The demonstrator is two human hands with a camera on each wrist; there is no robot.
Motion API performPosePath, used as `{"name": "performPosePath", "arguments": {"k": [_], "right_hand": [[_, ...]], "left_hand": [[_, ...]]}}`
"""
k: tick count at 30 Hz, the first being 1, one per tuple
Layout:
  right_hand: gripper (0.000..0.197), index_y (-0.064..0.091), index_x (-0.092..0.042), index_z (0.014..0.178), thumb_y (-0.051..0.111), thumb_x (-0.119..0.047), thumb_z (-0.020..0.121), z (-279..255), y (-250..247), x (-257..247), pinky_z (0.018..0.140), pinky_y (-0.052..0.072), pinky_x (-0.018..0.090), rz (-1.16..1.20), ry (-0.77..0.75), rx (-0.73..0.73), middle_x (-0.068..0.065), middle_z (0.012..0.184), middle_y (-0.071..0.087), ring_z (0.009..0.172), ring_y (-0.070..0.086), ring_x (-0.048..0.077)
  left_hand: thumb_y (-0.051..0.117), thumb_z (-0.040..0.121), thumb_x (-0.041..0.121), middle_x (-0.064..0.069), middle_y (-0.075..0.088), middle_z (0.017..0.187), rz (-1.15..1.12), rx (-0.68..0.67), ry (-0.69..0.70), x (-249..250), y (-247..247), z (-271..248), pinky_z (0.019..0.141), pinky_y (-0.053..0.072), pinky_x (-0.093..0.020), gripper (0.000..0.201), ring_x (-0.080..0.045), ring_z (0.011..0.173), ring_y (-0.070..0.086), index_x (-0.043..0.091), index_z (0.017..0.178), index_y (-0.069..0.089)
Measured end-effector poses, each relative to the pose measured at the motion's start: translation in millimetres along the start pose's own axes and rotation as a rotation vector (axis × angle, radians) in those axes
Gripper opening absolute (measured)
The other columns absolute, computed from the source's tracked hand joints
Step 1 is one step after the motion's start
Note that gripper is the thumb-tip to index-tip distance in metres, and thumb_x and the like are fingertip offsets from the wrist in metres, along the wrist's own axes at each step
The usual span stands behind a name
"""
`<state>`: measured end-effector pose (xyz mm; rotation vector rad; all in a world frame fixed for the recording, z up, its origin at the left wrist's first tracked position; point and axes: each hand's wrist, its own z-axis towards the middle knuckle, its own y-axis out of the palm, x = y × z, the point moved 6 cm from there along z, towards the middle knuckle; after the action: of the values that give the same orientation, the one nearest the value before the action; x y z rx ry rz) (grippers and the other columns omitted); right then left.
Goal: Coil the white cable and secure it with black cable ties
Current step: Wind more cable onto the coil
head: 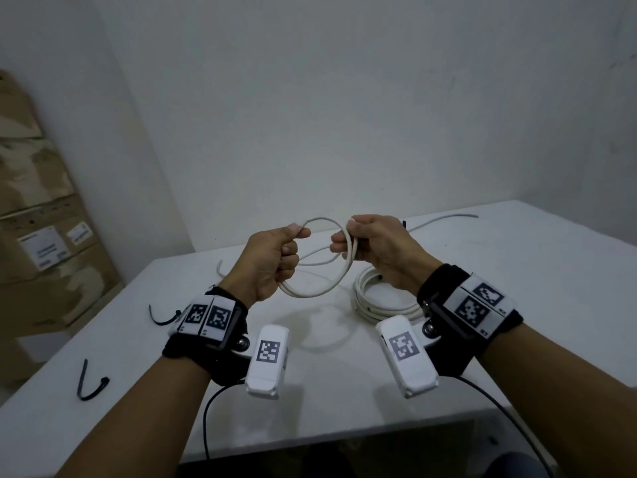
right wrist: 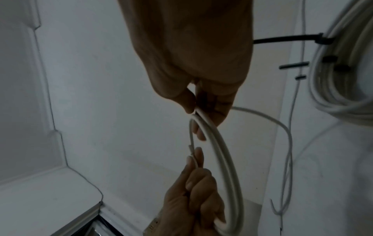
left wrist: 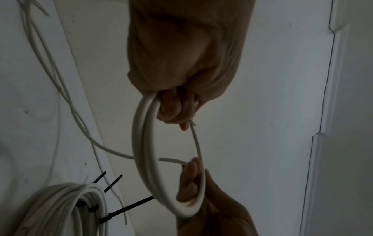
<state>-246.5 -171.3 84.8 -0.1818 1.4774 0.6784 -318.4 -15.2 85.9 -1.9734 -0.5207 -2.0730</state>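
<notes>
I hold a small coil of white cable [head: 319, 289] in the air over the white table [head: 344, 391], between both hands. My left hand [head: 287, 248] grips its left side in a fist. On the right side, my right hand [head: 348, 243] pinches the strands together. The cable's tail [head: 444, 218] trails off to the far right of the table. In the left wrist view the left hand [left wrist: 177, 108] clasps the loop [left wrist: 141, 143] from above. In the right wrist view the right hand [right wrist: 201, 111] grips the loop [right wrist: 228, 167]. Two loose black cable ties [head: 90, 384] [head: 162, 317] lie at the table's left.
A larger bundle of white cable [head: 379, 301] bound with black ties [left wrist: 125, 209] lies on the table under my right hand. Cardboard boxes [head: 41, 236] stand at the left wall. A black wire [head: 206, 419] hangs from my left wrist over the near table edge.
</notes>
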Motion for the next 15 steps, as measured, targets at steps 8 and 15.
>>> {"name": "performPosePath", "arguments": {"k": [8,15], "right_hand": [[0.022,0.062,-0.002,0.107,0.049,0.004,0.09,-8.6,-15.8,-6.9,0.06,0.058,0.032,-0.036,0.042,-0.086,0.01,0.1,0.071,0.086,0.072,0.03],[0.025,0.06,-0.007,0.109,0.048,0.003,0.09,-16.7,-16.8,-9.9,0.055,0.054,0.031,-0.177,-0.045,-0.109,0.01,0.09,0.067,0.066,0.068,0.024]], "left_hand": [[0.049,0.099,0.023,0.006,0.031,0.051,0.143,-0.002,0.068,-0.4,5.0,-0.9,0.037,0.019,-0.016,0.024,-0.007,0.039,0.024,0.005,0.092,0.063],[0.049,0.1,0.024,0.007,0.032,0.049,0.217,-0.021,0.168,-3.7,23.9,-1.0,0.039,0.02,-0.017,0.026,-0.007,0.04,0.026,0.004,0.094,0.063]]}}
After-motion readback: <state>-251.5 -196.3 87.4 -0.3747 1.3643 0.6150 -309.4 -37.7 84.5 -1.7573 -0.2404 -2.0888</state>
